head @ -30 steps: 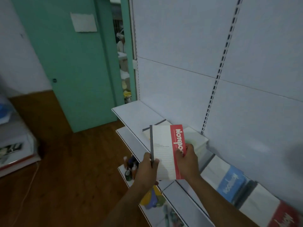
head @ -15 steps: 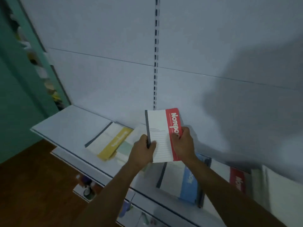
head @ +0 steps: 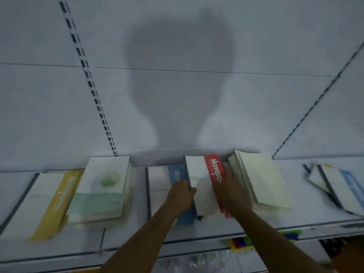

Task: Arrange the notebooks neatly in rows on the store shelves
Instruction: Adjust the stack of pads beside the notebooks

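Note:
A white notebook with a red band [head: 202, 186] is held low over the white shelf [head: 275, 219], between two other piles. My left hand [head: 181, 196] grips its dark spine edge and my right hand [head: 226, 192] grips its red edge. Under and left of it lies a blue-banded notebook [head: 157, 186]. A fanned pile of pale green notebooks [head: 262, 180] lies just right of my right hand. Further left are a green-and-white stack [head: 104, 188] and a yellow-banded notebook [head: 43, 203].
More blue-banded notebooks [head: 342, 188] lie askew at the shelf's right end. A white back panel with a slotted upright [head: 88, 79] rises behind the shelf. Lower shelves hold colourful small items [head: 242, 243].
The view has swung right and down onto the shelf. Both hands have lowered the red-banded notebook from chest height down to the shelf, between the blue-banded notebook and the pale green pile.

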### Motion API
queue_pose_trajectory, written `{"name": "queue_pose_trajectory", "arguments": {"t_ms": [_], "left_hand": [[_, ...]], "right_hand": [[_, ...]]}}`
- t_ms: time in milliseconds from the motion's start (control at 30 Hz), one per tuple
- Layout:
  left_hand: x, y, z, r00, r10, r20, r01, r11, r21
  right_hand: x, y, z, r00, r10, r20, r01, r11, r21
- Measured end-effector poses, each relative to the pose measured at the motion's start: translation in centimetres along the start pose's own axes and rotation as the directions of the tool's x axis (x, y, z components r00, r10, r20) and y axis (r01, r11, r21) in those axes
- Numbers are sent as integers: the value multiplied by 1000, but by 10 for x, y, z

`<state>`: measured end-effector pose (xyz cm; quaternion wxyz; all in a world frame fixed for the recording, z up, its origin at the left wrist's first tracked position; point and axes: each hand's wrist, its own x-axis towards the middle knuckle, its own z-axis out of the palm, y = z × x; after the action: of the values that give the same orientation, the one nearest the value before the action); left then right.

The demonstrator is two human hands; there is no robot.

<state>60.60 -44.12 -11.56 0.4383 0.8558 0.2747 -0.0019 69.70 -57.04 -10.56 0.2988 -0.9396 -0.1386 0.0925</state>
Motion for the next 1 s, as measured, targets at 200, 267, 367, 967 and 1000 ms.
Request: {"name": "queue_pose_trajectory", "arguments": {"t_ms": [200,267,367,967,1000], "left_hand": [[1,19,27,996,-50,-78,58,993,103],[0,23,34,991,-67,-112,81,990,119],[-1,27,42,985,-71,-156,93,986,141],[-29,171,77,927,372,-47,-350,905,241],[-33,186,88,911,412,9,-401,883,243]], "right_hand": [[0,14,1,998,62,-15,-64,976,-207],[2,17,5,998,63,6,-59,964,-259],[3,22,9,998,45,38,-30,942,-335],[-5,78,-156,972,-17,-232,20,1000,12],[-13,97,-173,962,47,-269,-47,999,9]]}}
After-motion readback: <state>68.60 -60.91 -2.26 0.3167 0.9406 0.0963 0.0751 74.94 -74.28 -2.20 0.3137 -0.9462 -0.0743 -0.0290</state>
